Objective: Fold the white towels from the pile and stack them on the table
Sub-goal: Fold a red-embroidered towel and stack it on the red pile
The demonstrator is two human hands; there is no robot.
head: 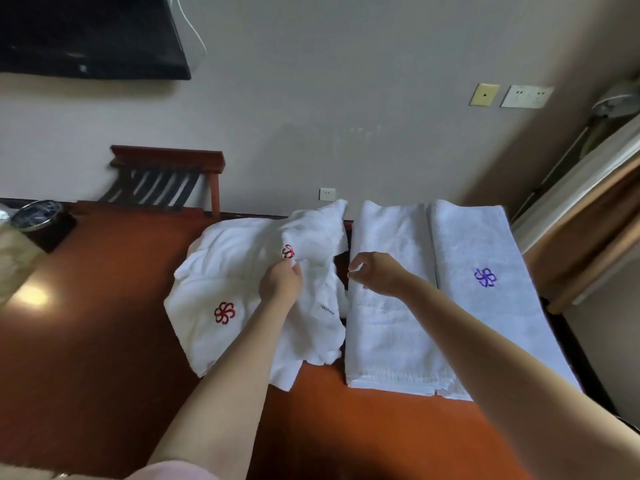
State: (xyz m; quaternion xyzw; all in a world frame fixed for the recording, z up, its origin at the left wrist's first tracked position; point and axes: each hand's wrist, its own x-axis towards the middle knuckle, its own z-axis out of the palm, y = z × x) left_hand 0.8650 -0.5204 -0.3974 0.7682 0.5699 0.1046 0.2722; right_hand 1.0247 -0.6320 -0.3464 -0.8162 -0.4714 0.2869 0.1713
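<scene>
pile sits loose and crumpled on the table, left of centre, its far side near the wall; two folded towels lie flat to its right, side by side and touching: mid towel and end towel, which has a purple logo; my read: folded ones are parked to the right so the pile is in reach of both hands and there is a flat base to stack on

left hand: forearm stretched forward over the pile, back of hand up, fingertips pinching a fold of the top towel just below its red logo; looks like it's after an edge or corner to lift that towel free

right hand: over the left edge of mid towel, wrist cocked, fingers curled, thumb and forefinger close together; can't tell if they nip cloth or nothing; probably placed to catch the towel's other corner

step, as I judge it: picking the next towel; two folded; a second red logo lower in the pile suggests at least two left
</scene>
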